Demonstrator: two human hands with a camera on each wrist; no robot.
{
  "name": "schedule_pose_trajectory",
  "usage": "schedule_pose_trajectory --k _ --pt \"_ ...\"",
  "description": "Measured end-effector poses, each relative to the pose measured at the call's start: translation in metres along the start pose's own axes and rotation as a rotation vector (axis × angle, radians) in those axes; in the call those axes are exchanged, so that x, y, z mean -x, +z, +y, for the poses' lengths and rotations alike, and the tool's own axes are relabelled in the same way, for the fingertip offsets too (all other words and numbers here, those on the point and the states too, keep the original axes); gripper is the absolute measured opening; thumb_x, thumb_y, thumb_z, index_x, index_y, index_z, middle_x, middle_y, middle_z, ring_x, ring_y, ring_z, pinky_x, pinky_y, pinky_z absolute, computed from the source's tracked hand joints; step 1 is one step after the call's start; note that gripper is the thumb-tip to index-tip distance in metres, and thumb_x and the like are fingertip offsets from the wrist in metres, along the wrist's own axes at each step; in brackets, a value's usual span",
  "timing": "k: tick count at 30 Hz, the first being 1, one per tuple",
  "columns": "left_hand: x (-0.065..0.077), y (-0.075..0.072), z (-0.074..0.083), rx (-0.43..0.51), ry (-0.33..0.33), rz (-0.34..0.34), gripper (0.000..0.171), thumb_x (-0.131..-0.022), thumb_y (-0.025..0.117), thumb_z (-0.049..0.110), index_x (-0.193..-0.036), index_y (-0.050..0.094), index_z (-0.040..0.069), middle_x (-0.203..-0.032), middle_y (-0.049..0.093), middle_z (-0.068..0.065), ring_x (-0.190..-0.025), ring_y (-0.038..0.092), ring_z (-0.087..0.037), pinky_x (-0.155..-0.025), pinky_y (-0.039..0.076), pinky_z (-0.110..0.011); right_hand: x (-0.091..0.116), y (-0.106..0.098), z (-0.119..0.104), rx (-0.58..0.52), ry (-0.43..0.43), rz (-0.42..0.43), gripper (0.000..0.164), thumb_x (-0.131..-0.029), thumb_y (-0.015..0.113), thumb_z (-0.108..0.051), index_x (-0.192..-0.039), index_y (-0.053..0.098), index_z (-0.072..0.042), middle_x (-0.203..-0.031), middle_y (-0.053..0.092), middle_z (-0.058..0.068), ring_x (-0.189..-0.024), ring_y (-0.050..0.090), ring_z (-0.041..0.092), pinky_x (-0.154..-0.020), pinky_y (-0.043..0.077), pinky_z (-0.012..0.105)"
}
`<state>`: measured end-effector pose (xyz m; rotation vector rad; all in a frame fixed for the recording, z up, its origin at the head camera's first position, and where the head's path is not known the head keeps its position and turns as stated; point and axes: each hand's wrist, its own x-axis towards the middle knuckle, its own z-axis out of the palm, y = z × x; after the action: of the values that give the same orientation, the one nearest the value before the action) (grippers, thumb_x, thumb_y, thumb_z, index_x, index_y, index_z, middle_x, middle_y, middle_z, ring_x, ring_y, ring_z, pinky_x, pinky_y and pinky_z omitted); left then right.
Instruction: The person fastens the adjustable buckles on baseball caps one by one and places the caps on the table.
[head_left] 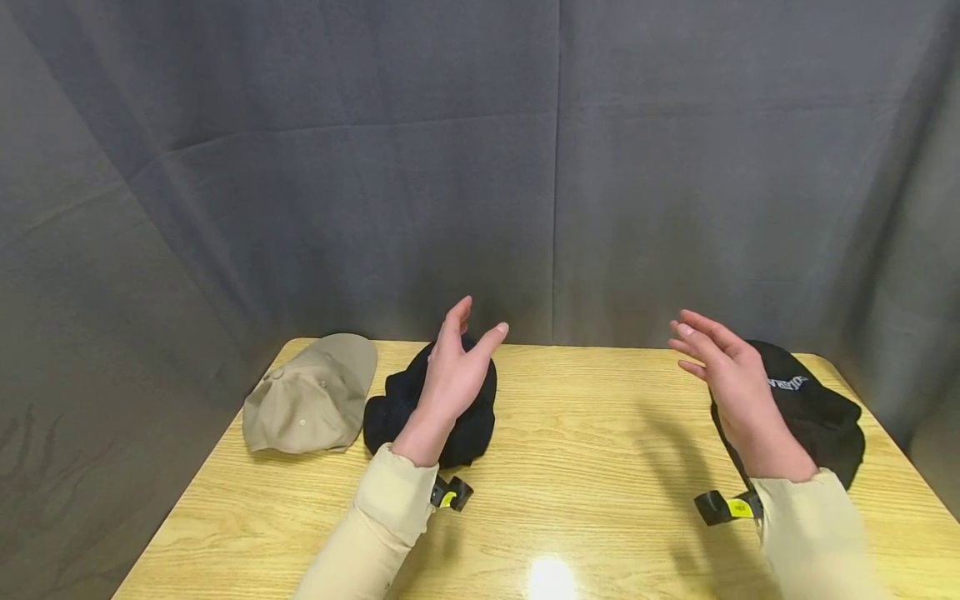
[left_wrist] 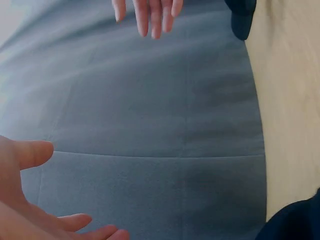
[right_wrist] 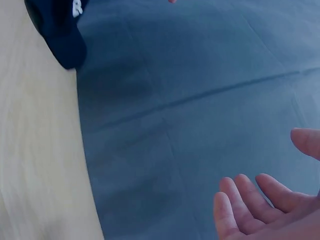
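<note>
Both hands (head_left: pixel 452 375) (head_left: pixel 738 383) raised well apart, fingers (right_wrist: pixel 254 197) loosely extended.

Lit fairly brightly, apparently from above. In the head view, glares white off the tabletop (head_left: pixel 570 467) at six o'clock, drops a soft shadow of the right hand (head_left: pixel 738 387) at four o'clock, smudges faint shade low on the curtain (head_left: pixel 637 183). In both wrist views, turns bluish and soft-focused; washes out at ten o'clock in the left one.
</note>
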<state>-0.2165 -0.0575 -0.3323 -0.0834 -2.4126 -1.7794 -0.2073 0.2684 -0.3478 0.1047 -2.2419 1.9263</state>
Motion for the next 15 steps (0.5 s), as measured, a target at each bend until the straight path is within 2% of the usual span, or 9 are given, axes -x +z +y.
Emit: schedule_pose_trajectory --k 3,6,8,11,13,15 --pt "-0.011 0.000 0.005 0.022 -0.008 -0.023 0.074 -0.100 0.062 0.043 -0.161 0.027 0.018 -0.163 0.028 -0.002 -0.147 0.028 -0.024 -0.115 0.032 -0.048 -0.002 -0.019 0.001 0.096 0.002 0.002 0.068 -0.105 0.053 -0.045 -0.157 0.036 -0.004 -0.154 0.046 0.013 -0.116 0.056 0.002 -0.087 0.047 0.014" --pt "-0.023 0.000 0.007 0.044 -0.021 -0.034 0.074 -0.101 0.062 0.041 -0.161 0.026 0.017 -0.163 0.029 -0.004 -0.147 0.030 -0.025 -0.114 0.034 -0.045 -0.004 -0.039 0.003 0.131 0.022 0.010 0.068 -0.106 0.051 -0.045 -0.158 0.034 -0.006 -0.152 0.048 0.005 -0.115 0.055 -0.002 -0.086 0.046 0.012" --pt "-0.029 0.000 0.007 0.060 -0.033 -0.036 0.073 -0.101 0.062 0.041 -0.160 0.027 0.016 -0.162 0.030 -0.005 -0.145 0.032 -0.026 -0.113 0.036 -0.045 -0.005 -0.052 0.003 0.099 0.047 0.024 0.064 -0.104 0.055 -0.044 -0.156 0.040 -0.009 -0.143 0.056 -0.005 -0.112 0.056 -0.004 -0.084 0.046 0.012" --pt "-0.038 0.005 0.004 0.084 -0.057 -0.040 0.074 -0.101 0.062 0.042 -0.160 0.028 0.013 -0.161 0.033 -0.009 -0.144 0.035 -0.029 -0.113 0.036 -0.046 -0.006 -0.072 0.004 0.072 0.089 0.041 0.045 -0.103 0.060 -0.042 -0.142 0.056 -0.021 -0.119 0.064 -0.023 -0.103 0.059 -0.008 -0.080 0.046 0.012" --pt "-0.043 0.010 -0.002 0.110 -0.090 -0.055 0.074 -0.101 0.062 0.041 -0.160 0.028 0.012 -0.161 0.033 -0.011 -0.144 0.036 -0.030 -0.113 0.035 -0.047 -0.005 -0.084 0.005 0.096 0.117 0.051 0.030 -0.103 0.061 -0.041 -0.129 0.061 -0.027 -0.106 0.066 -0.030 -0.097 0.060 -0.010 -0.076 0.046 0.012" --pt "-0.045 0.016 -0.010 0.131 -0.123 -0.069 0.075 -0.101 0.062 0.040 -0.160 0.027 0.010 -0.160 0.033 -0.014 -0.144 0.035 -0.031 -0.114 0.033 -0.048 -0.005 -0.093 0.007 0.173 0.140 0.064 0.030 -0.103 0.059 -0.043 -0.128 0.060 -0.026 -0.100 0.064 -0.034 -0.094 0.059 -0.012 -0.074 0.045 0.012"
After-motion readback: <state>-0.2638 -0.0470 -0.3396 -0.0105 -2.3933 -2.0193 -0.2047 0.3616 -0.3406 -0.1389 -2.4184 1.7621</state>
